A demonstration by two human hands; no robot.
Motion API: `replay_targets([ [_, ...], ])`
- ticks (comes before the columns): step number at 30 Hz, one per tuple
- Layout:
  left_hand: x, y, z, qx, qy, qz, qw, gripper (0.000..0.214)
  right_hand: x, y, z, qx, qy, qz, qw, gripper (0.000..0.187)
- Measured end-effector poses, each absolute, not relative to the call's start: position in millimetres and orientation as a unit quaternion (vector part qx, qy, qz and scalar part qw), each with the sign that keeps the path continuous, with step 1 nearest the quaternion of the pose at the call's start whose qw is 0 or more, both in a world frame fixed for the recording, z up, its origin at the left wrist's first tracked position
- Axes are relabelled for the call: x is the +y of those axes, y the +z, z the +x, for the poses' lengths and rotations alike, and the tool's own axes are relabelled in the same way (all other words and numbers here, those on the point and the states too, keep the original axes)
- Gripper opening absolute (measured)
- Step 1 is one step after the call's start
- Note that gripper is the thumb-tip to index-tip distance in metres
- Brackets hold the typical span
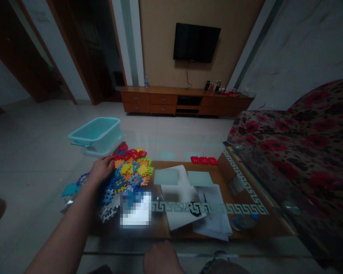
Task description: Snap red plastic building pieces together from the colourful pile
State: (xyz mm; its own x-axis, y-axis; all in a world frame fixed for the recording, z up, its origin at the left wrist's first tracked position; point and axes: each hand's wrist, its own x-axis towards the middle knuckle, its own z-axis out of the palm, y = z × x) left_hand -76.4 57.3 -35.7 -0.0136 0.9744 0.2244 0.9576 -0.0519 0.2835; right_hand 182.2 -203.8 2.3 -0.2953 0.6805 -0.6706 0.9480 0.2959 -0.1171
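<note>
Papers (185,207) lie on the glass table (246,228), a red block strip (204,160) beyond. The left hand (100,170) rests loosely spread on the interlocking-block pile (128,171) — teal tub (97,134) behind. The right hand (161,258) sits low — grip unclear.

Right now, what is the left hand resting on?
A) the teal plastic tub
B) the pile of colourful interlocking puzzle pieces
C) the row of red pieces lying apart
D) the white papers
B: the left hand lies on the near edge of the pile of colourful puzzle pieces, short of the teal tub.
</note>
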Motion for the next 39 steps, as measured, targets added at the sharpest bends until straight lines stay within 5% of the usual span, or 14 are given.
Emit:
replay_targets([
  [12, 49, -30, -82, 0.698, 0.179, 0.694, -0.007, 0.045, -201, 7, 183, 0.755, -0.281, 0.547, 0.229, 0.032],
  [25, 53, -17, -56, 0.681, 0.343, 0.643, -0.067, 0.036, -201, 10, 178, 0.736, -0.272, 0.574, 0.235, 0.039],
  [29, 55, -18, -51, 0.683, 0.328, 0.650, -0.058, 0.028, -202, 3, 178, 0.740, -0.271, 0.579, 0.211, 0.034],
  [34, 53, -20, -51, 0.653, 0.277, 0.704, -0.019, 0.048, -202, 4, 180, 0.746, -0.279, 0.567, 0.212, 0.035],
  [39, 49, -16, -45, 0.636, 0.146, 0.757, -0.048, 0.031, -202, 6, 178, 0.737, -0.276, 0.574, 0.225, 0.037],
])
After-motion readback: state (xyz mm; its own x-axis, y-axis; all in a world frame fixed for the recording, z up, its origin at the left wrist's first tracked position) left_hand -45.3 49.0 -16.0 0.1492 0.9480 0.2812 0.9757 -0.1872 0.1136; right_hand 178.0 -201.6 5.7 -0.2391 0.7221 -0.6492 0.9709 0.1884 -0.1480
